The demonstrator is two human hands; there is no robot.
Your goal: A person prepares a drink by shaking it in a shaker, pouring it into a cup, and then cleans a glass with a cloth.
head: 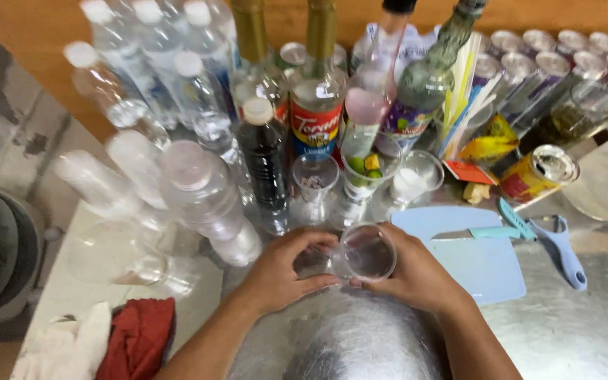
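Hands meeting at the middle of the steel counter (571, 331), both closed round a clear plastic cup (364, 252). Cup transparent, round-rimmed, tilted so the mouth faces up toward the camera, apparently empty; whether a second cup hides behind the left fingers cannot be told. Left hand (283, 271) curled in from the left, fingers bent over the near side, thumb lying along the lower edge and touching the cup. Right hand (411, 271) cupped from the right and beneath, fingers wrapped under the base, wrist bent inward. Both forearms rising from the bottom edge and converging toward the cup.

Just right of the right hand, a pale blue cutting board (483, 264) bearing a knife with a teal handle (480, 233); beyond that, a blue peeler (564, 246) flat on the metal. Directly past the hands, small clear cups, one holding lime pieces (364, 169), another something white (413, 181). Farther out, a dark bottle (265, 165), tall syrup bottles (316, 105), water bottles (142, 70) toward the far left, a row of cans (564, 56) toward the far right, and a bundle of straws (466, 91). Left of the left hand, stacked clear cups lying sideways (202, 197); nearer, by the left forearm, a red cloth (138, 338) beside a white one (68, 348).
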